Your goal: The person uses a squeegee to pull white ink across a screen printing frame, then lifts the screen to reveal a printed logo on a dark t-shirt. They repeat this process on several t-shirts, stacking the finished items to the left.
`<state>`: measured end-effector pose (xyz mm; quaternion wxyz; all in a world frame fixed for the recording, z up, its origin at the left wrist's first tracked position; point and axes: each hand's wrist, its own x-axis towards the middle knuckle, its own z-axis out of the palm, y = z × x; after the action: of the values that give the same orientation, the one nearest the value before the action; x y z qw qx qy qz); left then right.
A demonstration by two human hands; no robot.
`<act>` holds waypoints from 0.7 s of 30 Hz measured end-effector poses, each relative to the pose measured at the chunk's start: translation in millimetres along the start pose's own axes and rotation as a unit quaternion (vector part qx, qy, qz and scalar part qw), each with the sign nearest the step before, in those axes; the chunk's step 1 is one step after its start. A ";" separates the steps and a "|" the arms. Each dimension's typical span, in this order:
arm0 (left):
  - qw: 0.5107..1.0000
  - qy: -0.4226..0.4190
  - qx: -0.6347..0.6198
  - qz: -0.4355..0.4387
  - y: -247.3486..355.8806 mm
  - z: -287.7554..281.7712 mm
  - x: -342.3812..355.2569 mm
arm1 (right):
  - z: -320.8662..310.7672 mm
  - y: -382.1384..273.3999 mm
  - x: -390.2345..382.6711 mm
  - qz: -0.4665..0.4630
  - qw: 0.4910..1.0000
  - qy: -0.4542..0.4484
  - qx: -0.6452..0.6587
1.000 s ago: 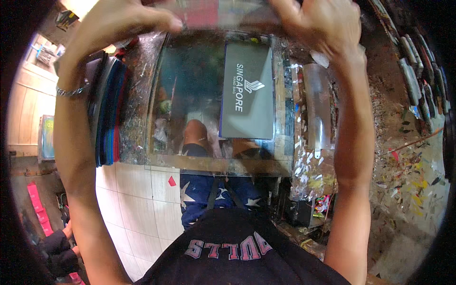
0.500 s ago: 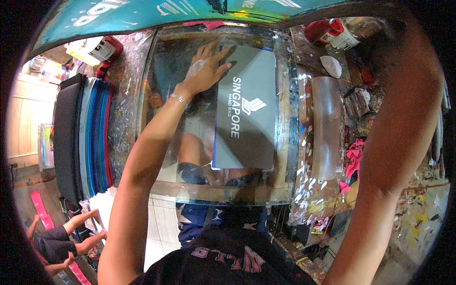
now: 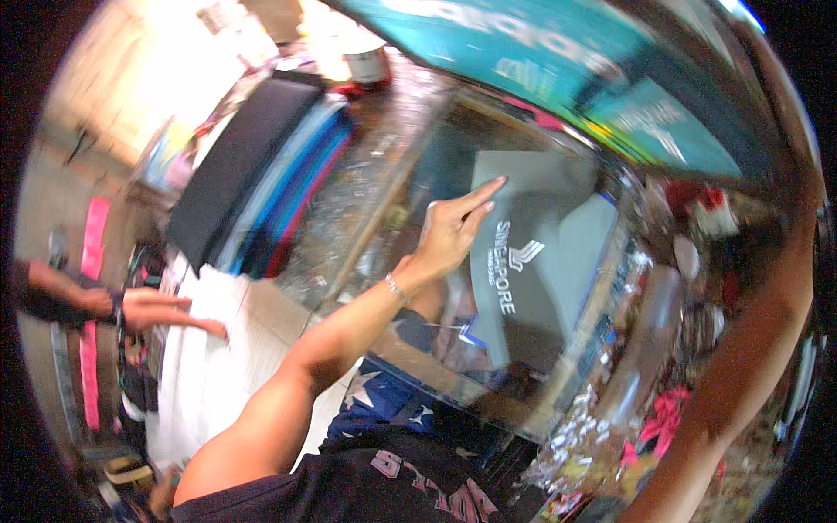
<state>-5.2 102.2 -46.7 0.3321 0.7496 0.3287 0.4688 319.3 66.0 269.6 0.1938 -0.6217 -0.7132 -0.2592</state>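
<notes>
A grey flat bag (image 3: 501, 261) with a white printed emblem and lettering is bowed and askew over the glass-topped work surface (image 3: 427, 174). My left hand (image 3: 455, 228) is at its upper left edge. The index finger and thumb show on the bag, and the other fingers are curled or hidden. The hand appears to grip the bag. Along the right, a lighter grey sheet with a blue edge (image 3: 597, 228) shows from under it. My right forearm (image 3: 745, 366) reaches up the right side, its hand out of view. A teal panel with white lettering (image 3: 523, 52) tilts up beyond the surface.
A stack of black, blue and red folded material (image 3: 270, 174) lies at the left. Another person's bare limbs (image 3: 170, 312) show near a pink strip (image 3: 91, 314). At the right lie a curved clear sheet (image 3: 645, 340), pink cloth (image 3: 661, 423) and a red-and-white can (image 3: 715, 213).
The view has swung to the left and blurred. The grey bag has gone from lying flat to bowed and shifted, baring the blue-edged sheet. My left hand's spread fingers have drawn together.
</notes>
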 end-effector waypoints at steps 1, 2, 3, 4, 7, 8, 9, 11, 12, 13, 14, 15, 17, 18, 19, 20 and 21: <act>0.998 0.057 0.008 0.002 9.2 -30.6 -10.4 | 2.9 2.1 2.2 -0.008 1.000 0.003 0.000; 0.994 0.090 0.040 -0.048 19.4 -69.1 -23.6 | 4.7 4.8 6.1 -0.017 1.000 0.006 0.007; 0.983 0.163 0.059 -0.055 26.5 -105.5 -30.1 | 7.2 6.3 6.7 -0.025 1.000 0.009 0.010; 0.975 0.198 0.095 -0.036 32.1 -147.1 -33.1 | 9.7 8.5 9.8 -0.030 0.999 0.014 0.005; 0.921 0.308 0.238 -0.012 36.2 -277.4 -28.1 | 11.1 8.9 12.5 -0.051 0.998 0.033 -0.010; 0.914 0.340 0.212 -0.059 31.7 -319.3 -25.8 | 11.6 7.1 11.4 -0.052 0.998 0.025 -0.019; 0.917 0.359 0.154 -0.078 24.4 -360.0 -22.3 | 9.5 3.2 13.0 -0.036 0.997 -0.004 -0.063; 0.940 0.334 -0.036 -0.053 0.2 -425.2 -24.4 | 6.2 -8.5 13.1 0.044 0.995 -0.086 -0.011; 0.942 0.325 0.012 -0.082 -13.9 -450.6 -29.2 | 2.9 -15.5 14.3 0.100 0.989 -0.106 0.037; 0.939 0.318 0.059 -0.118 -27.5 -470.8 -34.9 | 2.3 -24.9 13.7 0.112 0.987 -0.115 -0.005; 0.935 0.299 0.100 -0.163 -36.9 -487.0 -40.3 | 0.1 -33.6 16.6 0.112 0.988 -0.105 -0.025; 0.910 0.298 0.220 -0.185 -42.1 -499.4 -40.6 | -0.3 -44.0 11.8 0.094 0.993 -0.064 -0.045; 0.822 0.261 0.438 -0.253 -43.5 -495.6 -42.7 | -7.5 -60.7 2.8 0.085 0.990 -0.065 -0.095; 0.789 0.284 0.503 -0.210 -40.2 -479.1 -43.1 | -9.6 -68.2 -3.5 0.106 0.991 -0.047 -0.060; 0.784 0.303 0.520 -0.153 -33.1 -455.0 -38.3 | -12.9 -74.0 -6.0 0.113 0.991 -0.064 -0.042; 0.780 0.289 0.550 -0.079 -21.7 -425.8 -31.0 | -10.8 -81.7 -13.6 0.093 0.993 -0.023 -0.069; 0.886 0.278 0.370 -0.037 -16.4 -377.6 -33.6 | -12.8 -85.0 -15.4 0.078 0.990 -0.061 -0.098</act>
<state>-367.6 156.1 52.1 -0.0576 0.6447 0.5844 0.4894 237.1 38.2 259.6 0.1078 -0.7059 -0.6445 -0.2732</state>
